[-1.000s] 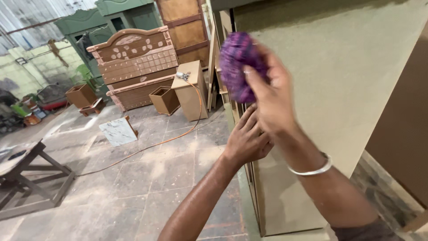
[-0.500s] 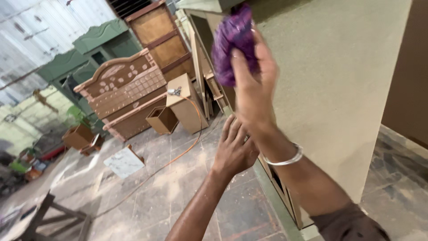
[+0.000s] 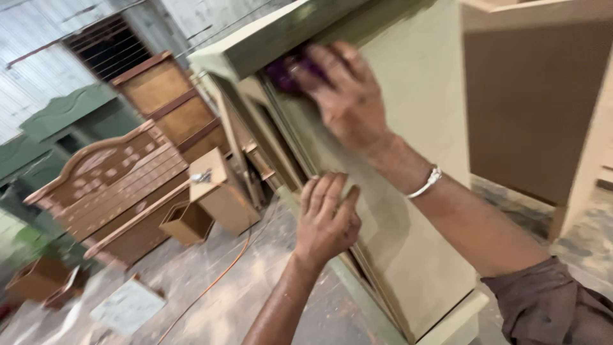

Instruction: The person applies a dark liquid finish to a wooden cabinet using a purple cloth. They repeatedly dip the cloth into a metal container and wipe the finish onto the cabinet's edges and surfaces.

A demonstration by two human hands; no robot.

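At the left of the frame a carved brown headboard (image 3: 108, 185) leans among other furniture, with small open wooden boxes (image 3: 186, 222) on the dusty floor (image 3: 191, 281) and an orange cable (image 3: 217, 278) trailing across it. Just left of centre the left hand (image 3: 327, 220) lies open and flat, fingers together, palm pressed against the front edge of a pale greenish cabinet (image 3: 408, 211); it grips nothing. Above it, at upper centre, the right hand (image 3: 348, 96) is curled around a purple pad (image 3: 287, 71), pressing it against the cabinet just under the darker green top ledge (image 3: 281, 32). A silver bangle (image 3: 426, 182) circles the right wrist. At the right edge stands a brown board panel (image 3: 536, 108).
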